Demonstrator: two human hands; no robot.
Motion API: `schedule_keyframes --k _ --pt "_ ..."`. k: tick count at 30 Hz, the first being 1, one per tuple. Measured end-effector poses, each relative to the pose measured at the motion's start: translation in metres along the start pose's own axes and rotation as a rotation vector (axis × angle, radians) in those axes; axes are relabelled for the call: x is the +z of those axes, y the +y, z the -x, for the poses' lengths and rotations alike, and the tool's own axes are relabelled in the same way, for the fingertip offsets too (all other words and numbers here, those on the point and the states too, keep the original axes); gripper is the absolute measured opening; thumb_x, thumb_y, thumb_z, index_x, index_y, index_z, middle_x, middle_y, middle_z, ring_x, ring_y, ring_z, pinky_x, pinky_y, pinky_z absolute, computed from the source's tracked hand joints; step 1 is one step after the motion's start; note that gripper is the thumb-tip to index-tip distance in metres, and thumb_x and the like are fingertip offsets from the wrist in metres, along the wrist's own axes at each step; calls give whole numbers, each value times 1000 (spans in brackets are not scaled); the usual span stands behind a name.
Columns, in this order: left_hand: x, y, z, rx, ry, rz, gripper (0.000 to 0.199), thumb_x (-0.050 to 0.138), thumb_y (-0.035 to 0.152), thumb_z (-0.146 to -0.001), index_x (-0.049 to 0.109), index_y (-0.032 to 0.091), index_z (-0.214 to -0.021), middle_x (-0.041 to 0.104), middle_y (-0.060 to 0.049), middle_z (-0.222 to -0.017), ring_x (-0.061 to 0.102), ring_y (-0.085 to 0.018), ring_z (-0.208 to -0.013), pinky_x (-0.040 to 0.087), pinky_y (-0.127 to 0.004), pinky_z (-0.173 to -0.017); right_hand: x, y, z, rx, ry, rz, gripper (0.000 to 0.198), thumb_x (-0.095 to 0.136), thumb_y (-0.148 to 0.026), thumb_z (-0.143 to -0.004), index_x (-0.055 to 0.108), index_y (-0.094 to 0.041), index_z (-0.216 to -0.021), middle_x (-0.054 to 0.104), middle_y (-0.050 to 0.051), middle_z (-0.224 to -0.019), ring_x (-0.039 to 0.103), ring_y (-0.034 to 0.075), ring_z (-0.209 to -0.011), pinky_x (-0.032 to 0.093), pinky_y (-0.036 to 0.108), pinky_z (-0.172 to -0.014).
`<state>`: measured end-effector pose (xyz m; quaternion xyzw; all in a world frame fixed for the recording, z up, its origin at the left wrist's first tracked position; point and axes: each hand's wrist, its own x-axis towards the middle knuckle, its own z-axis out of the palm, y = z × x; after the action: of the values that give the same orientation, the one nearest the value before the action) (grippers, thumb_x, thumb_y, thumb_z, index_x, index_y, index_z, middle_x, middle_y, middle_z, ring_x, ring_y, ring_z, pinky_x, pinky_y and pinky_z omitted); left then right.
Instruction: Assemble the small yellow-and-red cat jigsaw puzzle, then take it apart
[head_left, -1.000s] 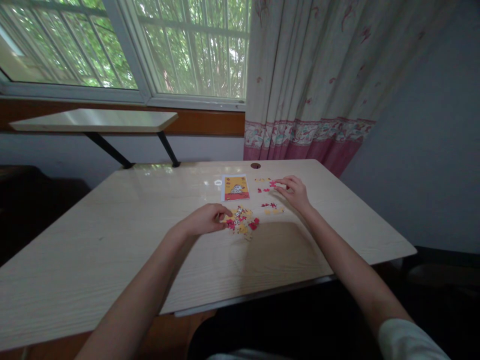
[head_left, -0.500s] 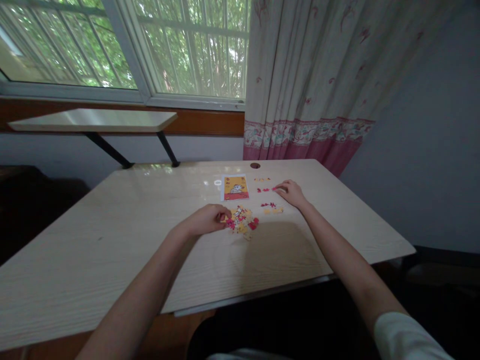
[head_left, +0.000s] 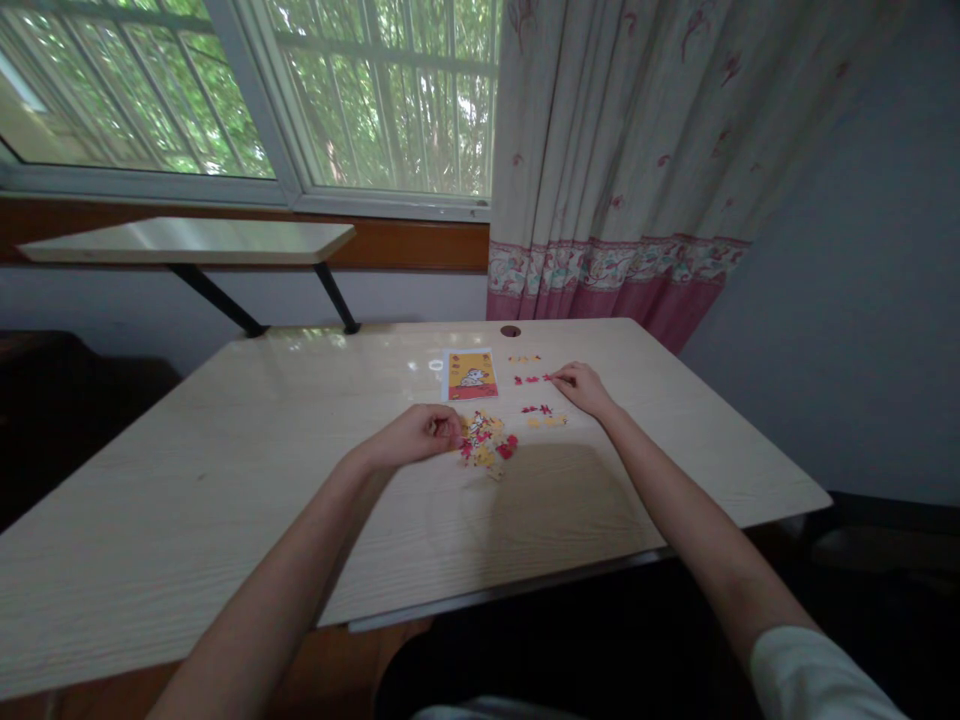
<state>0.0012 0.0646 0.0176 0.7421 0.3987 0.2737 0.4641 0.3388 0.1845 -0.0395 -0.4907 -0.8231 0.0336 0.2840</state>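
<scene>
A heap of loose jigsaw puzzle pieces [head_left: 487,438], yellow, red and white, lies on the table. At its left edge is my left hand [head_left: 431,432], fingers curled and thumb drawn in; whatever sits between the fingertips is hidden. My right hand [head_left: 581,386] pinches a small red puzzle piece [head_left: 548,377] at the right end of a short row of red pieces [head_left: 531,380]. Behind the heap lies a picture card [head_left: 472,376] with a white spotted animal on yellow and red.
Yellow pieces [head_left: 523,358] form a row at the back. More red pieces [head_left: 536,409] and yellow pieces [head_left: 547,422] lie right of the heap. A raised shelf [head_left: 195,240] on black legs stands at the back left. The table [head_left: 225,500] has a round cable hole [head_left: 511,331].
My left hand has shifted slightly right, and its fingers now cover the heap's left edge. My right hand has barely moved, its fingertips staying at the end of the red row.
</scene>
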Motion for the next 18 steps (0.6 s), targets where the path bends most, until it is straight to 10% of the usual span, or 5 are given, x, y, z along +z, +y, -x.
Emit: schedule_keyframes --k 12,18 --pt "20 7 -16 -100 318 489 18 72 19 -60 67 15 -76 68 -4 -70 59 -13 -62 44 -23 -57 -5 -9 0 -16 18 8 23 52 -30 -85 70 -21 -94 66 7 -89 57 18 -85 41 32 -78" --pt "27 5 -20 -176 378 605 17 74 18 -57 66 15 -71 68 -2 -65 58 -11 -56 45 -23 -55 -11 -57 7 -153 138 -43 20 52 -28 -85 69 -21 -91 66 6 -88 56 19 -86 39 34 -80"
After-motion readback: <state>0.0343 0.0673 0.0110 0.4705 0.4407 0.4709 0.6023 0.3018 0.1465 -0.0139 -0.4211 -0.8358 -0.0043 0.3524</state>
